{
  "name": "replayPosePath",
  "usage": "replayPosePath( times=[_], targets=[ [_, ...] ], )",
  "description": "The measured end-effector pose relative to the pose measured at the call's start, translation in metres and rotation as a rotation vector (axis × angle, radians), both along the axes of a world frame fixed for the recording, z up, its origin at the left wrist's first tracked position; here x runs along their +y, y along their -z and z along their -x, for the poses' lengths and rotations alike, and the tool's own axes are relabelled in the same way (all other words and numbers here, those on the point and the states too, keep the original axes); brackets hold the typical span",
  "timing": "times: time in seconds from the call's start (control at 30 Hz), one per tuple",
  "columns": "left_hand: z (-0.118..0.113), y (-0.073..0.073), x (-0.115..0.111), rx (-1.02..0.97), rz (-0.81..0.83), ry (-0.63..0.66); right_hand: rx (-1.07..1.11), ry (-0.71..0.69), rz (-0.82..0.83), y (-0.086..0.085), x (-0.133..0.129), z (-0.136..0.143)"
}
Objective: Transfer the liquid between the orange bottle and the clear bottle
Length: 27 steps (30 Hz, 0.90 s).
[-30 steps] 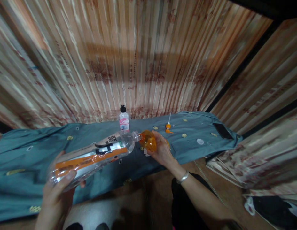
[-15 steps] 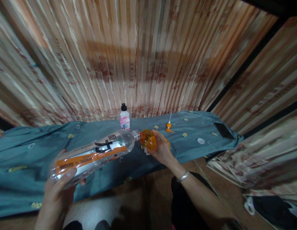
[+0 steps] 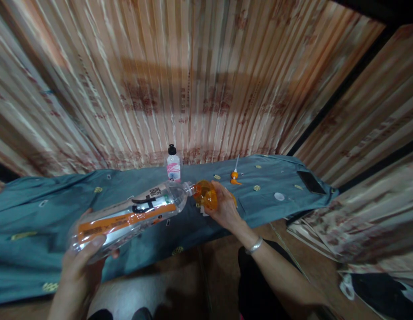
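Observation:
My left hand is wrapped round the lower end of a large clear plastic bottle with an orange and white label. The bottle lies tilted nearly level, its neck pointing right. Its mouth meets the neck of an orange see-through bottle, around which my right hand is closed. Whether liquid passes between the two cannot be made out. Behind them a small clear bottle with a pink label and black cap stands upright. An orange pump head with a thin tube lies on the cloth to the right.
A blue-green cloth with yellow motifs covers the narrow surface. Toward its right end are a clear round disc and a black phone. Patterned curtains hang behind, with dark frame bars at the right.

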State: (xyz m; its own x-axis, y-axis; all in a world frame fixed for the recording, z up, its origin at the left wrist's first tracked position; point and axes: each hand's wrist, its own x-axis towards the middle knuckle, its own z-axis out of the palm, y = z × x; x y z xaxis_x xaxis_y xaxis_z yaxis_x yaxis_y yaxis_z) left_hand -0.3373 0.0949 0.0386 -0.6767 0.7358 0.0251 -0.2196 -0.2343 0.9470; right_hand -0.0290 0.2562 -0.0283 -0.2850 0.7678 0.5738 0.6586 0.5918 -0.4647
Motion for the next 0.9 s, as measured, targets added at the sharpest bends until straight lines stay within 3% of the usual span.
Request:
replayPosePath(
  times=[0.9],
  targets=[
    [-0.0057,0.0,0.003,-0.112,0.087,0.067,0.035,0.02,0.004,-0.0013,0.0004,-0.0017]
  ],
)
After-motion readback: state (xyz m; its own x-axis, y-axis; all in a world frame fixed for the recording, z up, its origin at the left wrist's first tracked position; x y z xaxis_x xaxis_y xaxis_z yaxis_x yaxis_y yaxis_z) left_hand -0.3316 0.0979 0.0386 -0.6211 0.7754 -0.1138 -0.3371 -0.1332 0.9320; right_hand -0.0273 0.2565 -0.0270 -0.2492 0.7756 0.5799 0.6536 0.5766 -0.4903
